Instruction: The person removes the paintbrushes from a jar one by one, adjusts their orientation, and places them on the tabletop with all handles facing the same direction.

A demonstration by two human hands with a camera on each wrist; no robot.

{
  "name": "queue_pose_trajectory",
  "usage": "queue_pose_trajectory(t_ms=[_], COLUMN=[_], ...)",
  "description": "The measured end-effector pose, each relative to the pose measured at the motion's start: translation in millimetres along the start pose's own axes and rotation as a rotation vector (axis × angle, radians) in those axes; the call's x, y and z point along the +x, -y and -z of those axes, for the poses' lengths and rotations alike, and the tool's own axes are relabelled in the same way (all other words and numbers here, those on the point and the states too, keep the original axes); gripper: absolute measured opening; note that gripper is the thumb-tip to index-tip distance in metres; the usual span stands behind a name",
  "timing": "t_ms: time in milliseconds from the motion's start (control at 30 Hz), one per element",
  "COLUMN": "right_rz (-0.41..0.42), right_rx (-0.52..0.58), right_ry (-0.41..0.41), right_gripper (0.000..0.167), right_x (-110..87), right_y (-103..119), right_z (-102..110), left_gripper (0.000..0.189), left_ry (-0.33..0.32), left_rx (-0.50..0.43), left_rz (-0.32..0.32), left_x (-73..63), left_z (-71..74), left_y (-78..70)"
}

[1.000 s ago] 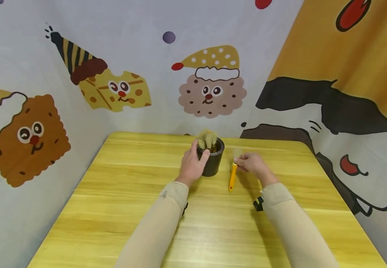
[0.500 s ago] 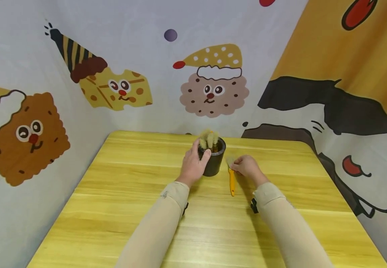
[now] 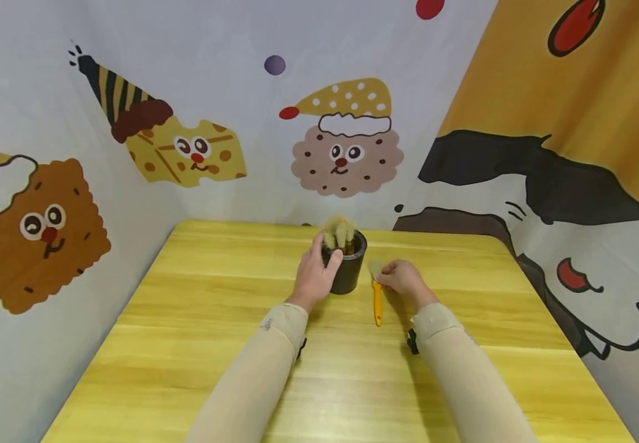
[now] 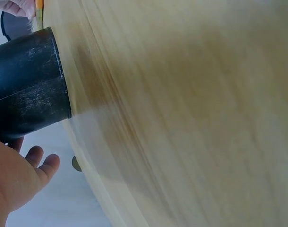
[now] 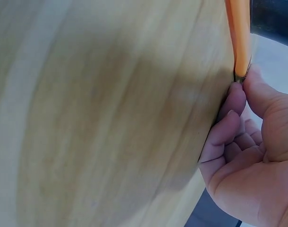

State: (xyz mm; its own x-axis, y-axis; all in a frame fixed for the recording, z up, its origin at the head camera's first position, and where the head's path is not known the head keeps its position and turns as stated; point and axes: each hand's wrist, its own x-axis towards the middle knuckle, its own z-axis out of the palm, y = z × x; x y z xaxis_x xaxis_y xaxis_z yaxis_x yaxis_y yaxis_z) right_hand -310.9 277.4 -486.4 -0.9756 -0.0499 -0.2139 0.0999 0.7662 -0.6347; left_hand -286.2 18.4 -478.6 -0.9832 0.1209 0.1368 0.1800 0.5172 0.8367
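In the head view, my left hand (image 3: 312, 274) grips a black cup (image 3: 345, 278) from its left side, the thumb at the rim. Several paintbrushes (image 3: 340, 234) stand in it with tan bristles upward. Just right of the cup, my right hand (image 3: 404, 278) pinches another paintbrush (image 3: 377, 304) near its ferrule, between thumb and fingers. Its orange handle points toward my body, with the pale bristles at the far end. The right wrist view shows the orange handle (image 5: 241, 38) close over the tabletop. The cup's dark side (image 4: 28, 85) fills the upper left of the left wrist view.
The wooden table (image 3: 214, 344) spreads around both hands, its back edge just beyond the cup. Behind it hangs a white cloth (image 3: 230, 37) printed with cartoon figures. A black band piece (image 3: 413, 341) shows beneath the right sleeve.
My right hand has moved left with the paintbrush, closer to the cup, and the brush has turned so its bristles lean slightly left. My left hand keeps its hold on the cup.
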Motion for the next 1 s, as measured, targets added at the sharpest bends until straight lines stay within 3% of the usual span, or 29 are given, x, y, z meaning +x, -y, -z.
queue_pose_trajectory(t_ms=[367,533,633,733,833,1000], right_rz=[-0.011,0.012,0.061,0.162,0.271,0.383], right_rx=[0.034,0.084,0.185,0.336,0.421,0.319], right_ry=[-0.004,-0.024,-0.102,-0.19,-0.209,-0.137], right_gripper=[0.036,0.044,0.05,0.058,0.063,0.056], right_x=[-1.3,-6.8,-10.0,-16.4,-25.6,-34.8], right_y=[4.0,5.2,20.0,46.6,73.5,99.7], right_z=[-4.6,6.3,23.3,43.3,57.2,54.6], left_gripper=[0.08,0.081,0.081,0.081,0.081,0.081], left_ry=[-0.013,-0.01,-0.011,-0.014,-0.018,-0.013], left_rx=[-0.01,-0.011,-0.005,-0.008,-0.015,-0.007], left_rz=[-0.008,-0.028,-0.035,-0.035,-0.038,-0.036], left_x=[0.5,0.1,1.1,2.1,2.7,3.3], left_z=[0.2,-1.9,-2.5,-1.7,-1.3,-3.6], left_y=[3.7,4.3,4.4,3.8,3.6,5.2])
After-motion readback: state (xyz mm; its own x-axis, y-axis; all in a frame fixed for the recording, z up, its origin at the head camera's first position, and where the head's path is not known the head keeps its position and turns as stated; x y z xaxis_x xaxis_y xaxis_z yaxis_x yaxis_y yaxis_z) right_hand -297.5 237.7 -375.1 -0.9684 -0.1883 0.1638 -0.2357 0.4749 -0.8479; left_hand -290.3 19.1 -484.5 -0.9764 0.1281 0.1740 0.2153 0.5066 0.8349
